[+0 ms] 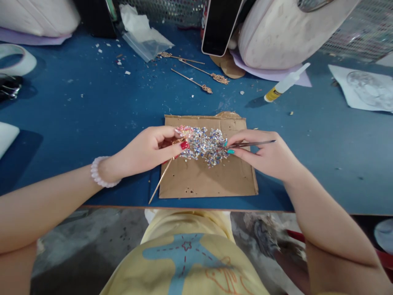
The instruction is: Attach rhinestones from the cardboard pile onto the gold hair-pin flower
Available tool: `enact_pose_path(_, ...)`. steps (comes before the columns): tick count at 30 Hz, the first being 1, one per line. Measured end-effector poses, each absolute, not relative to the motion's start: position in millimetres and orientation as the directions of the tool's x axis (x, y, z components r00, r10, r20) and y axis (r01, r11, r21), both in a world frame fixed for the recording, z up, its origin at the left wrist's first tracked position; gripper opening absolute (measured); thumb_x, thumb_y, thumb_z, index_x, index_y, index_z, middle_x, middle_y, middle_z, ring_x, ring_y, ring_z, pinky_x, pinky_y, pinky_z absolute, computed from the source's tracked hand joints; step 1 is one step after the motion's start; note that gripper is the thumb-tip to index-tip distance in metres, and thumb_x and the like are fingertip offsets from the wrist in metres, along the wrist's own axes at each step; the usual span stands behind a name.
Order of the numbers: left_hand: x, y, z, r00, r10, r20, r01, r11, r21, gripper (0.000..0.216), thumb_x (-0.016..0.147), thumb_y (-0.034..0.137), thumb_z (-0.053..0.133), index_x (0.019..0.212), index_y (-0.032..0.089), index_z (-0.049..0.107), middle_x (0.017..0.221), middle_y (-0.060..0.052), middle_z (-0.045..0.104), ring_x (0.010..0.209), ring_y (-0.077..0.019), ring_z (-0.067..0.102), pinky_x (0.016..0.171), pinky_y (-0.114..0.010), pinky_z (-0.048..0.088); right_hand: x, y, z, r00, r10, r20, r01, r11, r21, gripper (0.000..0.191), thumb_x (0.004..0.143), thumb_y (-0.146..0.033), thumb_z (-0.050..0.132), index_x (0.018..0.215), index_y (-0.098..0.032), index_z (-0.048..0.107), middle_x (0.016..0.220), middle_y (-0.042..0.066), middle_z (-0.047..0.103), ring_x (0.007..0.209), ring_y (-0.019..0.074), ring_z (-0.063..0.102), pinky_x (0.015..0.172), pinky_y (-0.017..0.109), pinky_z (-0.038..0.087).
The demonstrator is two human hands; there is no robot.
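Note:
My left hand is closed on a gold hair stick whose decorated pink top shows at the fingertips. Its thin shaft slants down past the cardboard's left edge. Between thumb and forefinger, my right hand pinches slim dark tweezers, their tips down among the beads. A heap of small glittering blue, silver and white beads lies between both hands. Under it is a flat piece of brown cardboard. Whether the tweezer tips grip a bead is too small to tell.
Several gold hair sticks lie behind the cardboard, near a plastic bag. A phone leans at the back. A glue bottle stands to the right, before a pale bag. A tape roll sits at far left.

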State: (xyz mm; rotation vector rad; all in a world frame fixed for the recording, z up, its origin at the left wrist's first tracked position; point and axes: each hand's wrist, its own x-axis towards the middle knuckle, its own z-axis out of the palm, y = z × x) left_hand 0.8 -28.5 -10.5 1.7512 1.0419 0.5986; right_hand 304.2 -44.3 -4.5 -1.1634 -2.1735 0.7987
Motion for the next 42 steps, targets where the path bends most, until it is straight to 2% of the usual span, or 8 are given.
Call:
enact_pose_path(4,1,-28,-9,0.509,0.859,-0.053,0.372,-0.163,0.914,0.025,0.090,0.036,0.064,0.098,0.017,0.079,0.082,0.000,0.071,0.066,-0.0106,0.057,0.057,-0.020,0.048,304,-42,-5,-0.468,0.866,0.176,0.556,0.443,-0.703,0.012,0.095,-0.027,0.066,0.100,-0.025,0.077,0.099,0.002,0.083,0.089,0.0194,0.079,0.089,0.037,0.065)
enact_pose_path(10,4,-28,-8,0.509,0.860,-0.041,0.347,-0.161,0.924,0.024,0.089,0.032,0.064,0.101,0.017,0.079,0.079,0.003,0.068,0.063,-0.0083,0.053,0.054,-0.017,0.046,307,-40,-4,-0.420,0.867,0.268,0.567,0.481,-0.668,0.011,0.093,-0.024,0.067,0.095,-0.026,0.078,0.105,0.003,0.083,0.102,0.0220,0.078,0.098,0.040,0.062)
enact_pose_path(13,3,-28,-8,0.516,0.856,-0.031,0.333,-0.167,0.928,0.024,0.090,0.031,0.064,0.103,0.017,0.079,0.078,0.004,0.067,0.061,-0.0075,0.051,0.054,-0.017,0.045,309,-40,-4,-0.360,0.902,0.239,0.602,0.420,-0.679,0.012,0.091,-0.026,0.068,0.097,-0.026,0.078,0.100,0.002,0.083,0.094,0.0216,0.079,0.090,0.039,0.063)
enact_pose_path(17,2,-28,-9,0.515,0.856,-0.037,0.333,-0.160,0.929,0.023,0.090,0.031,0.065,0.103,0.018,0.079,0.080,0.003,0.068,0.062,-0.0079,0.052,0.054,-0.017,0.046,311,-40,-5,-0.322,0.916,0.239,0.663,0.399,-0.634,0.008,0.089,-0.031,0.071,0.092,-0.025,0.077,0.092,0.002,0.081,0.083,0.0215,0.078,0.080,0.038,0.060)
enact_pose_path(23,3,-29,-9,0.509,0.860,-0.046,0.345,-0.155,0.926,0.023,0.089,0.033,0.064,0.100,0.017,0.078,0.079,0.003,0.069,0.062,-0.0086,0.054,0.054,-0.018,0.046,310,-39,-6,-0.368,0.905,0.214,0.683,0.419,-0.598,0.007,0.091,-0.030,0.070,0.090,-0.025,0.075,0.090,0.002,0.080,0.081,0.0216,0.077,0.081,0.038,0.059)
enact_pose_path(30,2,-30,-8,0.514,0.856,-0.061,0.348,-0.143,0.926,0.024,0.090,0.032,0.065,0.103,0.017,0.078,0.079,0.003,0.070,0.062,-0.0082,0.054,0.053,-0.017,0.045,301,-40,-14,-0.370,0.897,0.241,0.635,0.434,-0.640,0.007,0.092,-0.027,0.069,0.091,-0.025,0.075,0.093,0.003,0.081,0.089,0.0231,0.078,0.086,0.040,0.059)
enact_pose_path(35,1,-29,-9,0.521,0.851,-0.065,0.352,-0.145,0.925,0.025,0.090,0.033,0.066,0.104,0.017,0.078,0.080,0.003,0.072,0.062,-0.0084,0.055,0.054,-0.017,0.045,298,-40,-17,-0.396,0.893,0.214,0.588,0.425,-0.688,0.006,0.091,-0.027,0.070,0.092,-0.024,0.075,0.094,0.003,0.082,0.088,0.0221,0.078,0.086,0.039,0.059)
enact_pose_path(42,2,-29,-9,0.536,0.841,-0.072,0.371,-0.159,0.915,0.024,0.091,0.033,0.064,0.104,0.017,0.076,0.085,0.001,0.074,0.065,-0.0090,0.056,0.054,-0.017,0.045,301,-43,-8,-0.461,0.871,0.171,0.580,0.441,-0.685,0.007,0.092,-0.029,0.069,0.091,-0.024,0.074,0.094,0.002,0.082,0.086,0.0215,0.078,0.085,0.039,0.058)
